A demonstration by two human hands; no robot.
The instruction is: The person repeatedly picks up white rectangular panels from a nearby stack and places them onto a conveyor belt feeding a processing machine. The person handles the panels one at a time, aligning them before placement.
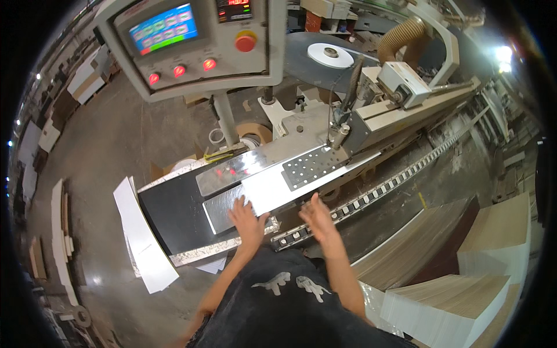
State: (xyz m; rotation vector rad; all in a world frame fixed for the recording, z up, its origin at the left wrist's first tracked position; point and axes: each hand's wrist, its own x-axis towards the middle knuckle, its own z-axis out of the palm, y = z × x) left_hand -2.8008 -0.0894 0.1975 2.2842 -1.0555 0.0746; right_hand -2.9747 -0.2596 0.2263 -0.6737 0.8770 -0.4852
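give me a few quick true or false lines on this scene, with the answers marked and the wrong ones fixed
1. The left hand is at the long pale panel. True.
2. The right hand is pressing the red button. False: the right hand is well below the red button, to the right of the left hand.
3. The screen is dark. False: the screen is lit, largely in blue.
4. The red button is to the right of the screen. True.
5. The ribbed tan hose is in the upper left of the view. False: it is in the upper right.
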